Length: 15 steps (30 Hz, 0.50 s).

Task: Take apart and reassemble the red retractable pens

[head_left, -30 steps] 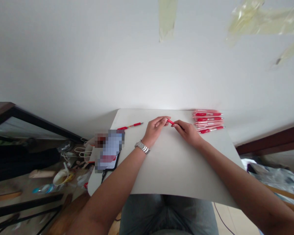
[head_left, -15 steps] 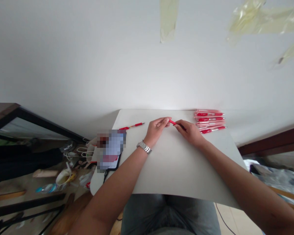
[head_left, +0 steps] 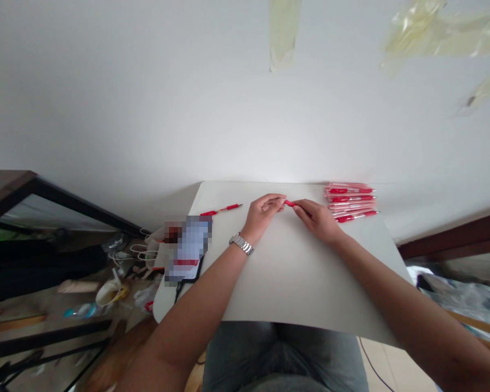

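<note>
Between my two hands is a red pen (head_left: 289, 203), held above the white table (head_left: 286, 272); only a short red piece of it shows. My left hand (head_left: 265, 211), with a metal watch on its wrist, pinches the pen's left end with thumb and fingers. On the other end, the fingers of my right hand (head_left: 316, 219) are closed and cover the rest. A single red pen (head_left: 228, 207) lies left of my left hand. Beyond my right hand, several red pens (head_left: 349, 199) are in a pile, some in clear pinkish wrapping.
A blurred-out phone-like device (head_left: 191, 247) with a cable lies at the table's left edge. A white wall with tape (head_left: 283, 38) rises behind the table. Cables, a cup (head_left: 107, 293) and a bottle (head_left: 81, 311) are on the floor at left; plastic bags (head_left: 465, 305) at right.
The fingers of my two hands have come slightly closer, and less of the red pen shows between them. The view has shifted slightly; the other pens have stayed put.
</note>
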Tool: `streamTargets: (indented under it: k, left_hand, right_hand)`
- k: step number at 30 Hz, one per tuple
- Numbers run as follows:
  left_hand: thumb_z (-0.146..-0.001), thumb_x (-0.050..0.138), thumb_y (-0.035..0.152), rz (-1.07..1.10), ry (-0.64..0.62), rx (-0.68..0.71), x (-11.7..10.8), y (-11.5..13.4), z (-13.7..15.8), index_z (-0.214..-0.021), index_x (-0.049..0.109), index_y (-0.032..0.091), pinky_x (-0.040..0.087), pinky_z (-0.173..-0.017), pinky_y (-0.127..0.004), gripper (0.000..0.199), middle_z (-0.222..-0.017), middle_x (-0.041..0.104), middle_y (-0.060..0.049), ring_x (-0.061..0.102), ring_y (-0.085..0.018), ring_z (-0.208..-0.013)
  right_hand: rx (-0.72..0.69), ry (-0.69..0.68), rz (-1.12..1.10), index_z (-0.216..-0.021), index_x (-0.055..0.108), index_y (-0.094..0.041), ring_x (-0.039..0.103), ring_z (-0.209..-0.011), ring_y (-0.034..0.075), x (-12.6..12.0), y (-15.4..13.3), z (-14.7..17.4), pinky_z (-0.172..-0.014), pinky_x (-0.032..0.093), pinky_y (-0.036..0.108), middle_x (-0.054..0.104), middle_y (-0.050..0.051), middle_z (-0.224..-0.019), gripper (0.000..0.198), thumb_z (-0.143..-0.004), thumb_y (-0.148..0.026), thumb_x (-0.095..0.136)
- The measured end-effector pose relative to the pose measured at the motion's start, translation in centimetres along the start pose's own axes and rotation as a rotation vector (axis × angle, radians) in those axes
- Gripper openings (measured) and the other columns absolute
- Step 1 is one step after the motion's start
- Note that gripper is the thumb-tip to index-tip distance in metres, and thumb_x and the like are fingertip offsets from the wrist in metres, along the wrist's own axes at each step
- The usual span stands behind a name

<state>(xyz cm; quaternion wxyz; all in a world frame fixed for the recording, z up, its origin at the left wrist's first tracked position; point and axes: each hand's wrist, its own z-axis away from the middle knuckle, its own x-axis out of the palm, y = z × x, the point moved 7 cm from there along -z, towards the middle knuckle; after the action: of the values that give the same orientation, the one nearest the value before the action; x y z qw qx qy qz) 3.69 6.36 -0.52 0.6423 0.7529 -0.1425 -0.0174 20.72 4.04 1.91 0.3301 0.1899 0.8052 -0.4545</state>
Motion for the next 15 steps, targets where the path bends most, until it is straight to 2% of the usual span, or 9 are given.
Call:
streamTargets:
  k: [7, 15]
  left_hand:
    - [-0.091, 0.076, 0.047, -0.047, -0.005, 0.021, 0.07, 0.12, -0.01, -0.109, 0.078, 0.017, 0.059, -0.094, -0.039, 0.035, -0.106, 0.078, -0.011, 0.073, -0.020, -0.095]
    - [-0.091, 0.075, 0.046, -0.071, 0.003, 0.022, -0.04, 0.30, 0.02, -0.108, 0.078, 0.016, 0.059, -0.093, -0.038, 0.035, -0.104, 0.079, -0.012, 0.073, -0.020, -0.093]
  right_hand:
    - [0.032, -0.012, 0.026, -0.110, 0.070, -0.021, 0.068, -0.076, 0.021, 0.01, 0.36, 0.20, -0.070, 0.047, 0.032, 0.075, 0.007, -0.090, 0.035, -0.108, -0.048, 0.047]
    - [0.028, -0.002, 0.037, -0.111, 0.070, -0.020, 0.069, -0.081, 0.021, 0.19, 0.61, 0.02, -0.073, 0.049, 0.033, 0.076, 0.008, -0.094, 0.035, -0.107, -0.047, 0.048]
